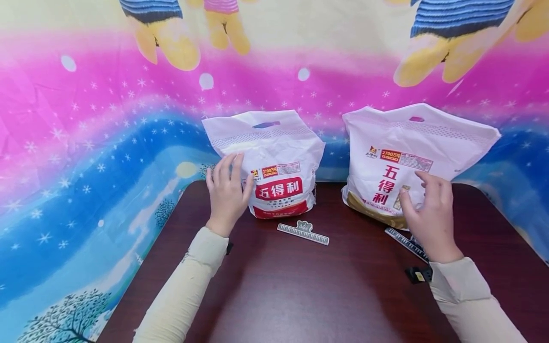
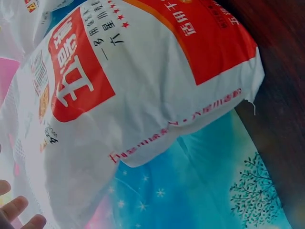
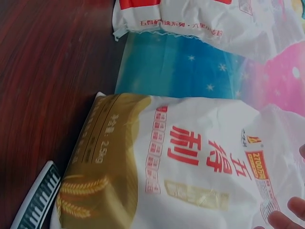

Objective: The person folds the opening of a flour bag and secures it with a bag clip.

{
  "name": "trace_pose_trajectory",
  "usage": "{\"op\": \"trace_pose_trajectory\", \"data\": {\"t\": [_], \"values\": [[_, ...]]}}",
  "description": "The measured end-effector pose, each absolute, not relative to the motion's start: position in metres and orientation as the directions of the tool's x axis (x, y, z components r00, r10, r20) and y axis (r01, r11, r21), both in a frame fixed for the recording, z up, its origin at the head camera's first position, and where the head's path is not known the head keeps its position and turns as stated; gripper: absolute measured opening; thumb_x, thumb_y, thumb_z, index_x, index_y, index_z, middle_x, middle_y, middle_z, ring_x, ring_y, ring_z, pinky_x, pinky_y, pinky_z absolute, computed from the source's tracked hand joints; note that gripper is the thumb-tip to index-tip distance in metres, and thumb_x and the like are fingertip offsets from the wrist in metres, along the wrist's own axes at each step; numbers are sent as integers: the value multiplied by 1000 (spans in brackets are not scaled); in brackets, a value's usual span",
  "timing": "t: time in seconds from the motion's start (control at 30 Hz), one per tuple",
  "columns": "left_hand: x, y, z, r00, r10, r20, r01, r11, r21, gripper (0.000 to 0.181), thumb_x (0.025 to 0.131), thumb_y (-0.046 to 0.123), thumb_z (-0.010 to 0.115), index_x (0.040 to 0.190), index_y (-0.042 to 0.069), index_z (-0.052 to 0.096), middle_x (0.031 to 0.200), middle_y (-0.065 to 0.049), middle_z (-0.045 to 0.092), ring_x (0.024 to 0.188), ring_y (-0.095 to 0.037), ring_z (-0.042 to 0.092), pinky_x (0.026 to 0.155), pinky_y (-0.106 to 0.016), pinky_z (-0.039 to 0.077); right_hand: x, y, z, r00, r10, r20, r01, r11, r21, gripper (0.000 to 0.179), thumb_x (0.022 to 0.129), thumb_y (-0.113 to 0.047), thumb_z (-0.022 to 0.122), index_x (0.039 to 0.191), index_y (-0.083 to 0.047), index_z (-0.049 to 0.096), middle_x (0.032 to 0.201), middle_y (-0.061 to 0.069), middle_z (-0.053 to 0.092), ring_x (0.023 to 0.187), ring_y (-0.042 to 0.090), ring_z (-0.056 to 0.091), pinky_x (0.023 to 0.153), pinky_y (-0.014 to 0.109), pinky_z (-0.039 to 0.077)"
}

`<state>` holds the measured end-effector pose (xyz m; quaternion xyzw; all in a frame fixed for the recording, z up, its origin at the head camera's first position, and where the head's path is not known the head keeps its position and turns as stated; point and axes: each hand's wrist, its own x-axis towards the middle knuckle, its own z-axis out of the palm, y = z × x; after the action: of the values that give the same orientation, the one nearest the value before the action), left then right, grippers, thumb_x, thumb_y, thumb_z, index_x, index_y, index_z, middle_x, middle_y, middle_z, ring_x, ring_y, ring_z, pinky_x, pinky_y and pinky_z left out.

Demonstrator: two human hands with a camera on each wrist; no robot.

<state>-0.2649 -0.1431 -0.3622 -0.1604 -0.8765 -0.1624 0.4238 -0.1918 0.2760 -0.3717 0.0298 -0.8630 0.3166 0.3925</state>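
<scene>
Two white flour bags stand upright at the back of the table. The left flour bag (image 1: pixel 279 162) has a red label and a handle slot at its top. Gold colours the bottom of the right flour bag (image 1: pixel 386 157), which carries red lettering. My left hand (image 1: pixel 227 190) is at the left bag's left side, its fingers spread and nothing held. In front of the right bag is my right hand (image 1: pixel 433 214), thumb and forefinger apart, holding nothing. Whether either hand touches its bag, I cannot tell. Fingertips (image 2: pixel 16 207) show beside the left bag in the left wrist view.
A piano-key clip (image 1: pixel 303 232) lies before the left bag. Another piano-key clip (image 1: pixel 407 244), partly hidden by my right hand, lies before the right bag. A small black object (image 1: pixel 418 274) sits by the right cuff. The dark wooden table (image 1: pixel 300 295) meets a printed cloth backdrop (image 1: pixel 107 143).
</scene>
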Motion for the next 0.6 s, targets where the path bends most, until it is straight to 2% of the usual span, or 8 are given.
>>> {"op": "trace_pose_trajectory", "data": {"t": [0.23, 0.5, 0.6], "values": [[-267, -135, -359, -581, 164, 797, 438, 889, 136, 61, 98, 33, 62, 151, 13, 40, 149, -15, 45, 138, -36, 40, 113, -72, 21, -199, 267, -372, -676, 189, 712, -335, 782, -526, 52, 92, -8, 68, 139, 3, 50, 130, 30, 46, 117, 42, 47, 88, 51, 39], [-268, -125, -350, -590, 184, 786, 438, 891, 120, 61, 99, 34, 60, 152, 12, 39, 151, -15, 43, 139, -36, 38, 114, -71, 21, -208, 258, -372, -666, 167, 727, -395, 748, -534, 50, 92, -9, 69, 138, 2, 52, 130, 28, 51, 117, 42, 49, 96, 52, 39], [-268, -121, -345, -577, 202, 792, 452, 886, 103, 61, 100, 34, 60, 152, 12, 39, 151, -15, 43, 139, -36, 39, 114, -71, 21, -211, 254, -371, -665, 166, 728, -406, 738, -539, 49, 93, -9, 69, 138, 2, 54, 128, 28, 53, 118, 42, 50, 98, 53, 39]]}}
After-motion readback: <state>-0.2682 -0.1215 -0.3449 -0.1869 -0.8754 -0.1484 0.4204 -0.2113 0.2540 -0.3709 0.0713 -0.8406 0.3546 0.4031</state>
